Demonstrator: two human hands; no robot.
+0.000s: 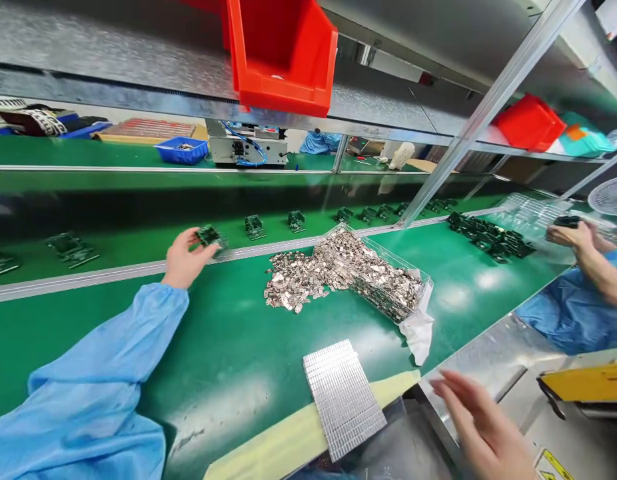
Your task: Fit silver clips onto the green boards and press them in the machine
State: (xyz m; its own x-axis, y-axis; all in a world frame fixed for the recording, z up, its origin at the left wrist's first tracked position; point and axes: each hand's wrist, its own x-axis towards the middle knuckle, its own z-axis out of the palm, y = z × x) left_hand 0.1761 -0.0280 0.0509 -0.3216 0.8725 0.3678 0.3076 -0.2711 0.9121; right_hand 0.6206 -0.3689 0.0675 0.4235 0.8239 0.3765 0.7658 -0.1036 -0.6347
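My left hand (184,260), in a blue sleeve, grips a small green circuit board (210,237) by its edge at the border of the conveyor belt. Slightly blurred, my right hand (483,427) hangs past the near table edge at the lower right, fingers stretched out and holding nothing. Between the hands, a heap of small silvery metal parts (298,280) spills from a clear plastic tray (426,293) lying on the green table. Nearer to me, a ridged silver block of rows (343,393) rests across a strip of yellow tape (268,443).
Along the green belt (128,233) sit several circuit boards (254,227). A red bin (288,87) juts from the shelf above. At right, a co-worker's hands (578,237) hold a dark piece near a pile of dark boards (488,237). A metal post (453,150) rises at the belt's edge.
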